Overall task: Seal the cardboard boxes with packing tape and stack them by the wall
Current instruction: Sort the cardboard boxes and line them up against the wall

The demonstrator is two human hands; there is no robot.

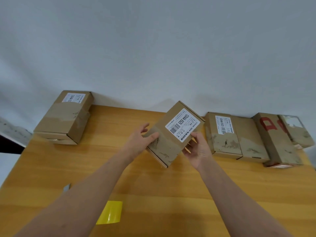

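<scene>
Hovering tilted above the table (153,194), the cardboard box (171,144), tape across its top, is pinched at its left edge by the left hand (142,140) and grasped at its near right corner by the right hand (198,150). Sealing looks done. Stacking seems next, which calls for levelling it onto the stack (65,117) against the wall (153,48).

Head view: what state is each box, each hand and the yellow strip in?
held box: closed, taped, tilted.
left hand: grips held box.
right hand: grips held box.
left stack: two boxes, taped, at wall.
right row: closed, taped, at wall.
yellow strip: flat on table.
</scene>
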